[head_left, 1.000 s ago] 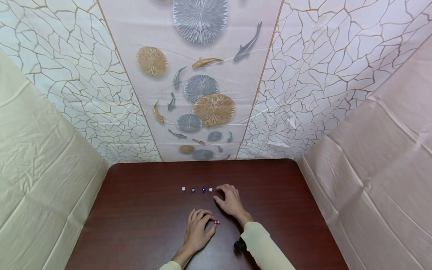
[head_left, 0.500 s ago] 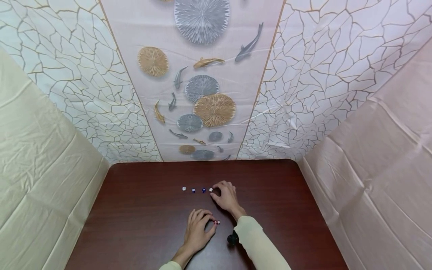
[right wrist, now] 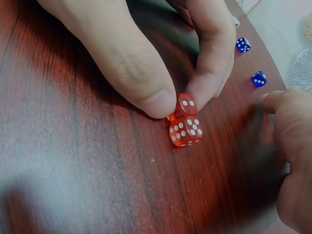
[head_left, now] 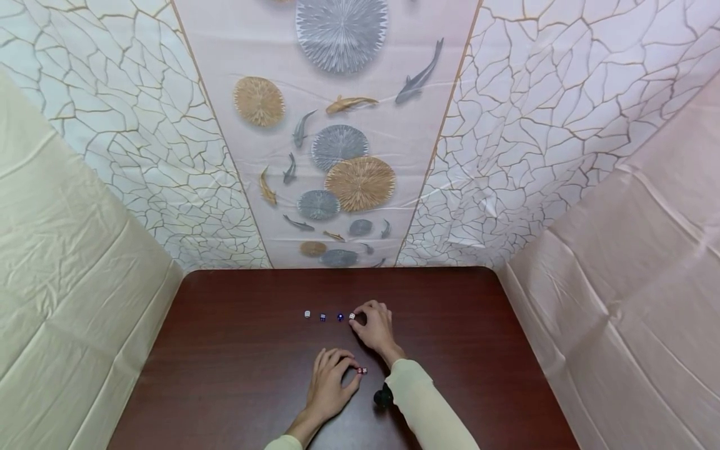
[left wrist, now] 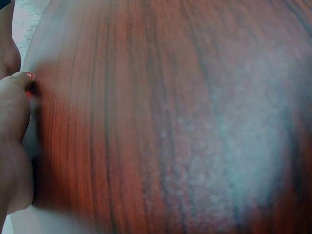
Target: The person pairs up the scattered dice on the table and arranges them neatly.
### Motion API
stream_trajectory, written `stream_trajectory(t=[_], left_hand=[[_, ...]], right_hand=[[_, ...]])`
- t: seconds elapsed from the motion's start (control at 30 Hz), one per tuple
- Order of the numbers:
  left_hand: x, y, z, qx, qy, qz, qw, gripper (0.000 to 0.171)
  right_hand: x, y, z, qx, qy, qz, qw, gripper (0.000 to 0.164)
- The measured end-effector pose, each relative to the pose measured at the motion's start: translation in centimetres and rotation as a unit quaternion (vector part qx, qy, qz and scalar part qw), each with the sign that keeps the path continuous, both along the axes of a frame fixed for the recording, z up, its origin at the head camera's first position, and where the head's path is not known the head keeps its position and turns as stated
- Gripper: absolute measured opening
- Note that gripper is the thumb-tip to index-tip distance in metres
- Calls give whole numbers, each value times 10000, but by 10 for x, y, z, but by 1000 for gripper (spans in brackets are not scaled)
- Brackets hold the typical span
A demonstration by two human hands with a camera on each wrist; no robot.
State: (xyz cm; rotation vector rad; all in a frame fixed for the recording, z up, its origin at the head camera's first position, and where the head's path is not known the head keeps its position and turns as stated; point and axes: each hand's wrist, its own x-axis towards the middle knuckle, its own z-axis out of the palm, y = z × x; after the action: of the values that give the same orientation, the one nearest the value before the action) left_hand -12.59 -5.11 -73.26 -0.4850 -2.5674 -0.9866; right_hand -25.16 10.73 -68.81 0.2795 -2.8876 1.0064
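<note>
My left hand pinches a translucent red die between thumb and forefinger on the table. A second red die sits against it, six and five white pips showing. Farther back, my right hand pinches a white die at the right end of a row. Left of that die stand two blue dice, a nearer one and another, then a white die. The right wrist view hides the pinched white die. A speck of the red die shows in the left wrist view.
The dice rest on a dark reddish-brown table with rounded back corners. A patterned cloth hangs behind it, and pale cloth walls flank both sides. A black round object is at the right wrist.
My right hand has moved left to the white die, and its thumb and forefinger have come together on it. My left hand and the red dice stay in place.
</note>
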Motion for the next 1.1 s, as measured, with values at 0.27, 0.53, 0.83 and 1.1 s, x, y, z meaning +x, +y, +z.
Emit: stream_trajectory(t=[0.27, 0.53, 0.83, 1.1], left_hand=[[0, 1, 0, -161, 221, 87, 9996, 23], [-1, 1, 0, -60, 127, 19, 9999, 21], [0, 2, 3, -147, -4, 68, 9999, 21], [0, 1, 1, -64, -244, 60, 9997, 19]], right_hand=[[1, -2, -3, -136, -71, -140, 9998, 19], [0, -2, -4, -115, -37, -173, 9998, 18], [0, -2, -6, -37, 54, -152, 9999, 16], [0, -2, -3, -144, 32, -102, 9998, 14]])
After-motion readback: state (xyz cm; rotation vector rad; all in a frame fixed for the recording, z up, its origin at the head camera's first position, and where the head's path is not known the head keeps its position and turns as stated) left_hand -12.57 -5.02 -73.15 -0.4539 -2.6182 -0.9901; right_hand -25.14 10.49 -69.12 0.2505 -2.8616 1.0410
